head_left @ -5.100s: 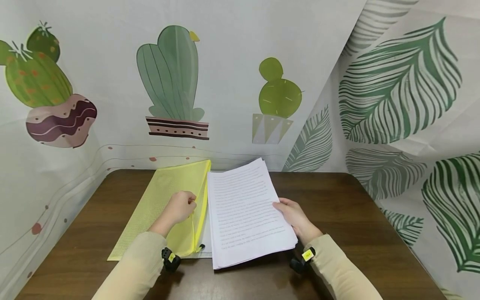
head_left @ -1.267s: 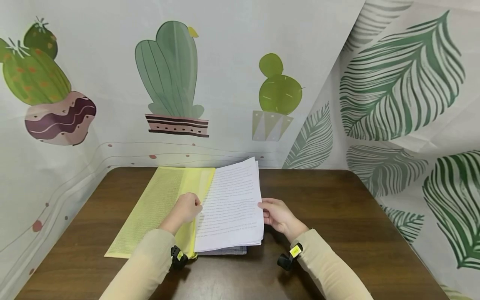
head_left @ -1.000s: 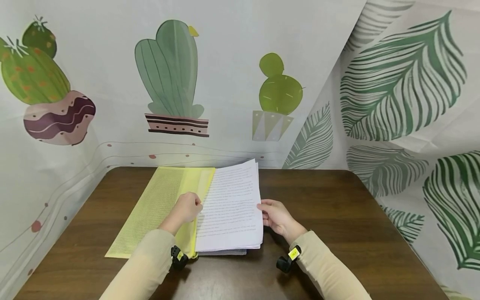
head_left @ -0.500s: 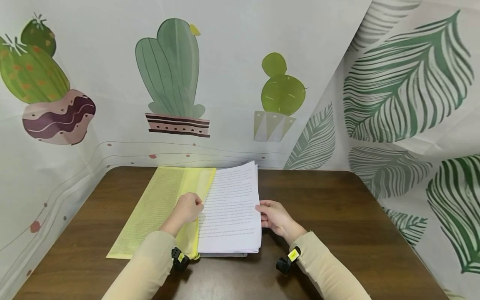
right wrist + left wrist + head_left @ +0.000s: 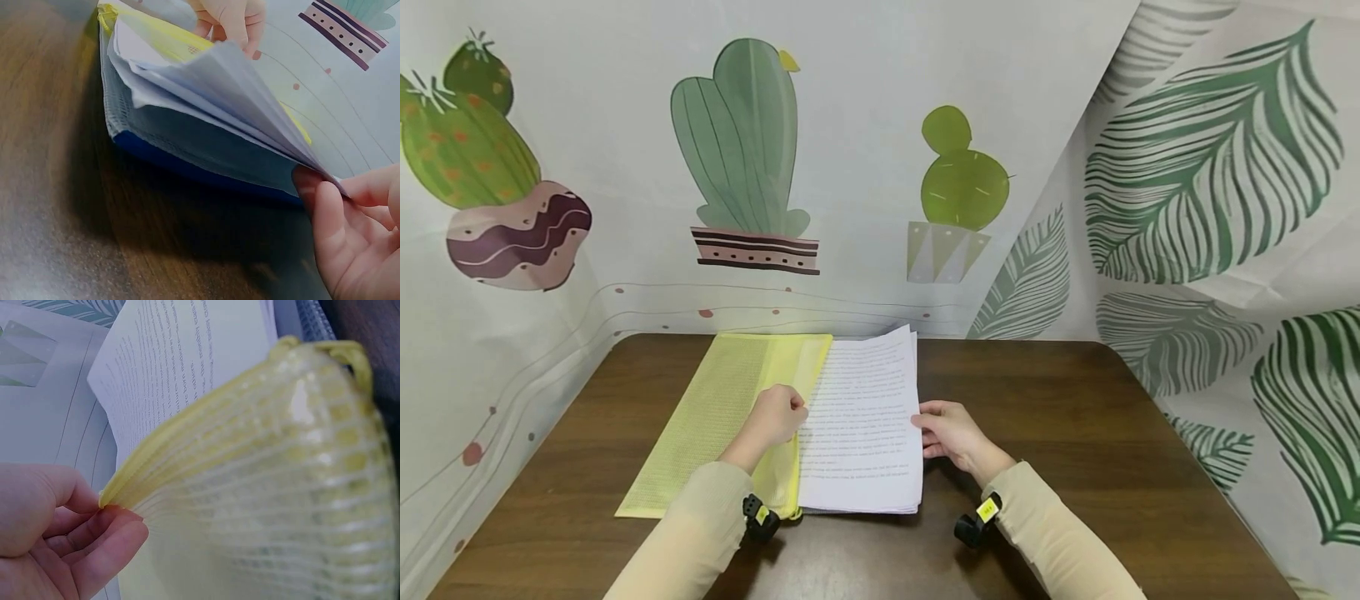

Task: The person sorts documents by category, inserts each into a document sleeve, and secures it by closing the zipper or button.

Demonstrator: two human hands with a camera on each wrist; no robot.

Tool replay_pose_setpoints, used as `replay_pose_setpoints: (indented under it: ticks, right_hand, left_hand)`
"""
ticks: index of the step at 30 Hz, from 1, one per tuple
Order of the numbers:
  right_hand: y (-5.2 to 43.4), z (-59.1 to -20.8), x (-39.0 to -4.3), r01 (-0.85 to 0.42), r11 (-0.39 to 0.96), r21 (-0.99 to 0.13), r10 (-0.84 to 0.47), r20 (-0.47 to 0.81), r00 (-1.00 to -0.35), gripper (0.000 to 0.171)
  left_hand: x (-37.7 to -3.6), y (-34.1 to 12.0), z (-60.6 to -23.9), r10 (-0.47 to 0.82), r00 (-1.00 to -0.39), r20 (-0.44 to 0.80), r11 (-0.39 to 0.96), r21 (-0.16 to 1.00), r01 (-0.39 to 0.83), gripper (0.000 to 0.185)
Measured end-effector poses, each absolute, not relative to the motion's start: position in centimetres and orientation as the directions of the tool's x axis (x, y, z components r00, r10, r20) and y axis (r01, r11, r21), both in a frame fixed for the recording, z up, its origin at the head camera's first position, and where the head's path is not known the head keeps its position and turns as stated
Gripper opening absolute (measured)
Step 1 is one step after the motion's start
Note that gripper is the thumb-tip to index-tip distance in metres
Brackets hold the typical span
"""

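The printed text on the paper stack is too small to read.

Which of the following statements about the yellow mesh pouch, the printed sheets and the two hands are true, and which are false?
1. The left hand pinches the edge of the yellow mesh zip pouch and holds it lifted. True.
2. The stack of printed sheets lies wholly inside the pouch. False: most of the stack shows outside the pouch, and only its left edge goes under the lifted flap.
3. The right hand holds the right edge of the sheets. True.
4. The pouch lies on a white tablecloth. False: it lies on a dark brown wooden table.
5. The sheets are blank. False: lines of printed text cover the top sheet.
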State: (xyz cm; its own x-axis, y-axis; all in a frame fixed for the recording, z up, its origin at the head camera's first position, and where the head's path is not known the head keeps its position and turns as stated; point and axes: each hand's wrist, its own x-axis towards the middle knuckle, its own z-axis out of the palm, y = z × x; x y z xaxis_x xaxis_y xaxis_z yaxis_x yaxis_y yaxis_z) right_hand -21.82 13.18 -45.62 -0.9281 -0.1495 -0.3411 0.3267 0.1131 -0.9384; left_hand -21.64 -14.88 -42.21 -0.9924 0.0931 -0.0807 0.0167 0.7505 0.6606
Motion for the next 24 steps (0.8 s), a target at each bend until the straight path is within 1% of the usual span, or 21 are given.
replay_pose_setpoints:
  ticks: [4, 11, 14, 19, 20, 22, 24]
  right_hand:
    - [13.10, -45.54, -21.80, 0.316, 0.079, -0.946, -0.136, -0.324, -0.936, 0.032]
    - [12.97, -45.46, -21.77, 0.322, 0.010, -0.947, -0.127, -0.320, -0.939, 0.032]
    - [12.86, -45.47, -21.77, 0.321, -0.009, -0.947, -0.132, -0.317, -0.939, 0.034]
    - [12.63, -45.45, -21.67, 0.316, -0.021, -0.949, -0.148, -0.310, -0.939, 0.034]
    - [12.59, -45.42, -21.63, 0.315, -0.021, -0.949, -0.151, -0.309, -0.939, 0.033]
    - [12.50, -45.36, -21.56, 0.314, -0.020, -0.949, -0.152, -0.307, -0.939, 0.032]
    - [12.41, -45.32, -21.52, 0.315, -0.019, -0.949, -0.152, -0.309, -0.939, 0.032]
  left_hand:
    - [-21.53, -14.85, -42.12, 0.095, -0.992, -0.084, 0.745, 0.667, 0.014, 0.037]
    - [-21.38, -14.77, -42.12, 0.083, -0.994, -0.070, 0.737, 0.676, 0.014, 0.013]
    - [-21.35, -14.73, -42.12, 0.082, -0.995, -0.061, 0.736, 0.677, 0.019, 0.014]
    - [-21.37, -14.74, -42.19, 0.089, -0.995, -0.050, 0.728, 0.685, 0.031, 0.034]
    - [-21.35, -14.75, -42.19, 0.090, -0.995, -0.048, 0.727, 0.686, 0.033, 0.035]
    - [-21.32, -14.76, -42.18, 0.088, -0.995, -0.048, 0.723, 0.690, 0.031, 0.034]
    - [-21.25, -14.76, -42.15, 0.083, -0.995, -0.046, 0.722, 0.692, 0.028, 0.027]
